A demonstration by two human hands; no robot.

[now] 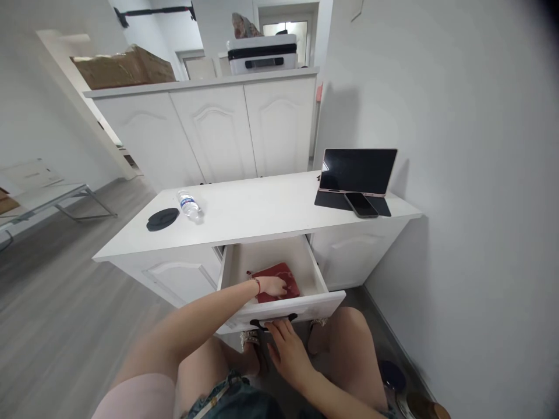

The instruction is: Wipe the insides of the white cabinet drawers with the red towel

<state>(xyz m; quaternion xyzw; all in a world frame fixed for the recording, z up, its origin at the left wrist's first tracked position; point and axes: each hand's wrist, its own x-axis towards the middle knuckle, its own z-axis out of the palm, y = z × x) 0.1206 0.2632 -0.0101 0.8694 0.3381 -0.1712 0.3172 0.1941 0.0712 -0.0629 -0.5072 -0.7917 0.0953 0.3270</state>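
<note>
A white drawer (317,265) stands pulled out from the cabinet before me. Inside it lies a flat red pouch (279,270) with a pale pattern and a small tag at its left corner. My left hand (271,286), a red bracelet at the wrist, reaches over the drawer front with its fingers curled onto the pouch. The fingertips are partly hidden. Below, my right hand (289,351) touches the drawer front by the black handle (258,323), fingers stretched out and thumb apart.
On the white cabinet top (257,206) are a plastic bottle (189,205), a black flat round item (162,219), a tablet (358,170) and a phone (361,205). A wall (471,203) rises on the right. Behind, another cabinet (209,128) holds a cardboard box (126,68) and a suitcase (262,55).
</note>
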